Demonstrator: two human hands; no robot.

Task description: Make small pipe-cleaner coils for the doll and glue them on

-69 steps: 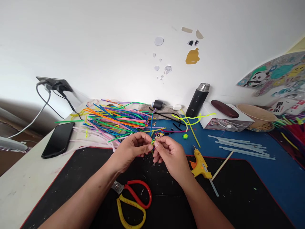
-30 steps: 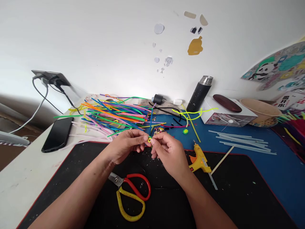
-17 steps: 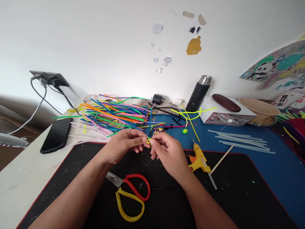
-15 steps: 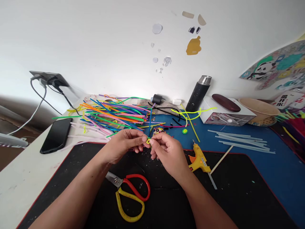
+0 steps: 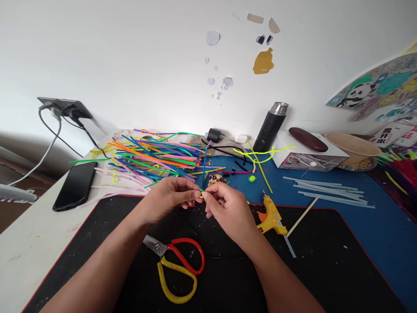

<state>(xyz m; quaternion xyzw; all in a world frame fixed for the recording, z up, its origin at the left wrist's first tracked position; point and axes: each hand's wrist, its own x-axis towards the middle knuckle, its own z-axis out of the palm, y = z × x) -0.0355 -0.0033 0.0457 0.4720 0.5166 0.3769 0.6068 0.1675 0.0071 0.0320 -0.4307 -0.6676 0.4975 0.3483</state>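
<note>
My left hand point(image 5: 169, 198) and my right hand point(image 5: 226, 208) meet fingertip to fingertip above the black mat point(image 5: 325, 261), both pinched on a small yellow-green pipe-cleaner coil point(image 5: 201, 194). A blue pipe cleaner point(image 5: 203, 167) rises from the pinch toward the wall. Just behind the fingers lies a small multicoloured pipe-cleaner figure point(image 5: 215, 177). Red and yellow scissors point(image 5: 177, 263) lie on the mat below my left wrist. A yellow glue gun point(image 5: 271, 216) rests right of my right hand.
A pile of coloured pipe cleaners point(image 5: 153, 158) covers the table behind my hands. A black phone point(image 5: 75, 185) lies at the left, a black flask point(image 5: 270, 127) and white box point(image 5: 309, 156) at the back, glue sticks point(image 5: 329, 191) on the blue mat.
My fingertips have closed tighter around the coil, hiding more of it. The view has drifted slightly; the hands stay in the same spot.
</note>
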